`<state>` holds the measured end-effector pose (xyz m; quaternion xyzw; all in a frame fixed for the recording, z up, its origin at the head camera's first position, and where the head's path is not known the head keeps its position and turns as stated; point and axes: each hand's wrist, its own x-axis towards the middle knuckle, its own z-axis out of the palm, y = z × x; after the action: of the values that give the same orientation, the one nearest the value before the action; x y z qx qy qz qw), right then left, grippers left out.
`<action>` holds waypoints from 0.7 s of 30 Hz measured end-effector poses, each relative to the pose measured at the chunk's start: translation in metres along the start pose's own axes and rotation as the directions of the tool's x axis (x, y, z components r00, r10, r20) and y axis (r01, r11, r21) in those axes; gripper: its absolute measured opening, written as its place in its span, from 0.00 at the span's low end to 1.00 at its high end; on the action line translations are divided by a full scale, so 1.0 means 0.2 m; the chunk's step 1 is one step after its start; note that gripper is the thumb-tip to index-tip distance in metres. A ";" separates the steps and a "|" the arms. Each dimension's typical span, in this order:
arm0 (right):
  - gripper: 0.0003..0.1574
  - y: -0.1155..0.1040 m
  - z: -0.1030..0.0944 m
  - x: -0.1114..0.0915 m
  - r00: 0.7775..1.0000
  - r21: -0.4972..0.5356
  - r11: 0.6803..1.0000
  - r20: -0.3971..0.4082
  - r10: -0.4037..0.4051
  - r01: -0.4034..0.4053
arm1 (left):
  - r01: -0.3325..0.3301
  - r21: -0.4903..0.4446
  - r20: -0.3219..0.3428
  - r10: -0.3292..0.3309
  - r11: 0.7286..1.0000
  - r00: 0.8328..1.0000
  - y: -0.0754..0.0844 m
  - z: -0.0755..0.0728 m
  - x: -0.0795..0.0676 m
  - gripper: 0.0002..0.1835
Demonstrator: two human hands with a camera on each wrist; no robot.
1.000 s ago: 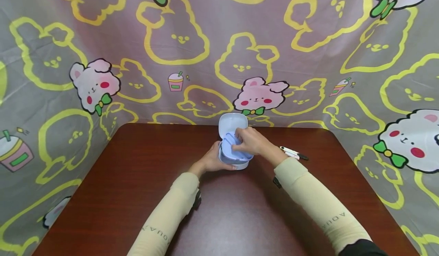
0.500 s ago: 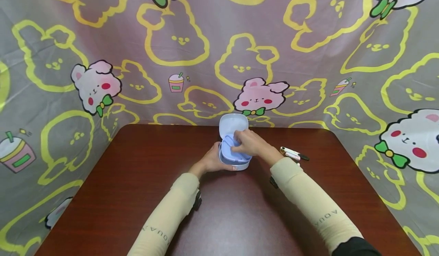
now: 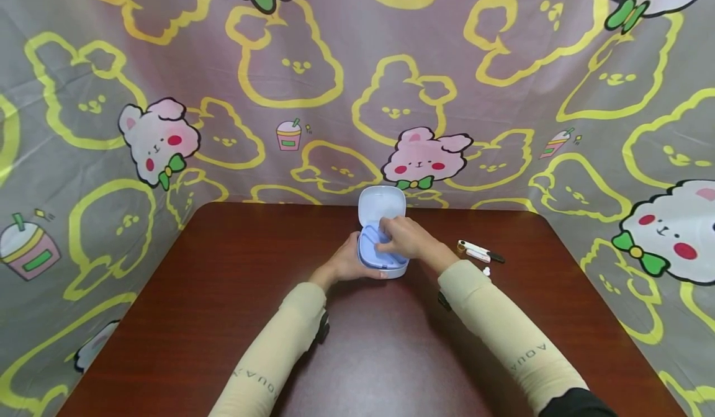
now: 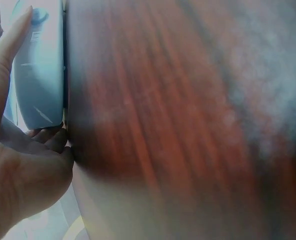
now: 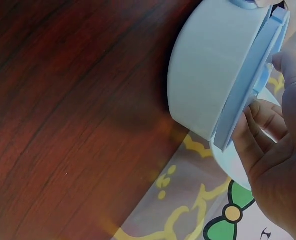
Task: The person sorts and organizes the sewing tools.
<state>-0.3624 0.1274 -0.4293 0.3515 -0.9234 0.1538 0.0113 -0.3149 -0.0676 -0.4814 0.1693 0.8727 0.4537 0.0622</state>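
Observation:
A pale blue plastic box [image 3: 395, 273] stands on the table, its hinged lid [image 3: 382, 201] raised at the back. From the left, my left hand [image 3: 349, 260] grips the box, with the thumb along its front wall [image 4: 40, 80] in the left wrist view. My right hand [image 3: 408, 237] pinches a blue inner tray [image 3: 371, 247] from above. That tray sits at the mouth of the box. In the right wrist view the tray's edge [image 5: 248, 85] stands slightly proud of the box wall [image 5: 213, 65], tilted, with fingertips inside the tray.
Right of the box lie a white and black pen-like thing [image 3: 473, 246] and a shorter white piece [image 3: 477, 255]. A small white object [image 3: 486, 272] lies nearer, beside the right sleeve [image 3: 475, 286]. A patterned curtain [image 3: 324, 113] hangs behind the dark wooden table [image 3: 251, 249].
The tray has gone down into the box, and my right hand has lowered and shifted slightly left with it. The left hand keeps its hold. The small white object has come into sight.

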 end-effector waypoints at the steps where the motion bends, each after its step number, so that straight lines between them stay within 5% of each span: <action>1: 0.20 0.00 0.00 0.00 1.000 -0.005 1.000 0.000 -0.004 0.004 | -0.011 -0.002 0.000 0.011 1.000 1.000 0.00 0.00 0.00 0.60; 13: 0.20 0.00 0.02 0.01 1.000 -0.030 0.999 -0.001 -0.022 0.022 | -0.121 -0.024 0.007 0.121 0.992 0.993 0.00 0.00 0.02 0.50; 21: 0.19 0.00 0.04 0.01 0.999 -0.043 0.998 0.002 -0.047 0.047 | 0.001 0.008 -0.015 -0.001 1.000 1.000 0.00 0.00 0.00 0.60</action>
<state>-0.3631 0.1234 -0.4361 0.3729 -0.9179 0.1335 0.0221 -0.3153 -0.0667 -0.4815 0.1659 0.8751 0.4513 0.0552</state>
